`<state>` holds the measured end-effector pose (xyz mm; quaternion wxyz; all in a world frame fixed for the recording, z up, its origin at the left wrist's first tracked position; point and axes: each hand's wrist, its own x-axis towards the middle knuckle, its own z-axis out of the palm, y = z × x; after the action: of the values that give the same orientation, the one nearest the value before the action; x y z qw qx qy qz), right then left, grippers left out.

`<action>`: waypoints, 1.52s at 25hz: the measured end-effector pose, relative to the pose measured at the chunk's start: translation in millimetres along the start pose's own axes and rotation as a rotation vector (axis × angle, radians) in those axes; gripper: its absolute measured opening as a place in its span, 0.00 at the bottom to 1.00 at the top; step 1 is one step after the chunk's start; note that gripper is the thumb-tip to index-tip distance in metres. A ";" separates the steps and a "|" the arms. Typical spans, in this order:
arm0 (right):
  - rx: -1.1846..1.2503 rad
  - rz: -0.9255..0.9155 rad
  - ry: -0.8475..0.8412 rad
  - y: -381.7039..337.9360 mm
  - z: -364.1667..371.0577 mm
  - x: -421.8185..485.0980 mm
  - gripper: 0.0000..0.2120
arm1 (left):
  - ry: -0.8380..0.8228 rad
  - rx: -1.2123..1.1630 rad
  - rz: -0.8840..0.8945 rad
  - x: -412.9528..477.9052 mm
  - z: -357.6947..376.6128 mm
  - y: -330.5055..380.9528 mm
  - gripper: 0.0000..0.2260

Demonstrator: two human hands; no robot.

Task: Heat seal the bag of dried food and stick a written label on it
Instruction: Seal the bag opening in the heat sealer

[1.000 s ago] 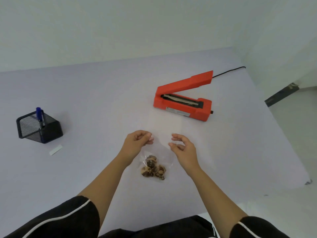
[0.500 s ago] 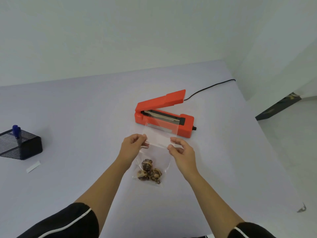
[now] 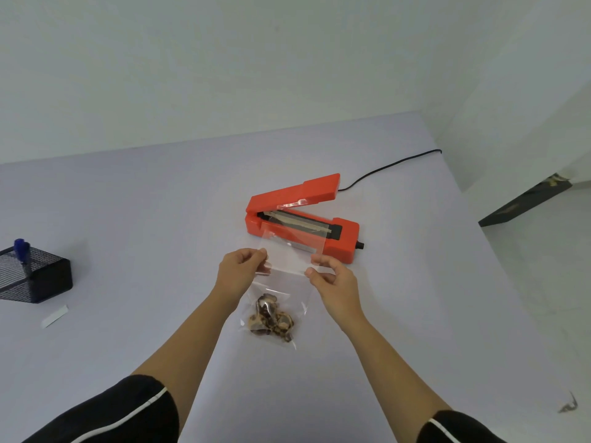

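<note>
Two hands are used on the bag [image 3: 283, 298]: its left edge is pinched by the left hand [image 3: 241, 271] and its right edge by the right hand [image 3: 334, 282], just below the open mouth, so that the film is drawn flat between them. The mouth is held up in front of the sealer [image 3: 343, 238], whose lid [image 3: 297, 193] is raised to receive it, while the food [image 3: 271, 321] is settled at the bottom, well clear of the seam line. No seal appears made yet. One label [image 3: 55, 315] lies by the holder [image 3: 48, 279], untouched, presumably reserved for the later step.
</note>
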<state>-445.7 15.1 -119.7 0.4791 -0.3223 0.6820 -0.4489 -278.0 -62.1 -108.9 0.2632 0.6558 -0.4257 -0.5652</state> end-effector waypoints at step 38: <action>-1.133 -0.410 -0.072 -69.0 -44.7 67.6 0.24 | -0.018 0.065 -0.032 8.3 0.3 -3.7 0.10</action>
<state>-509.6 -57.0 -74.6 0.1594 -0.6670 0.7224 -0.0879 -277.3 -67.3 -116.4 0.2290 0.6657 -0.4357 -0.5608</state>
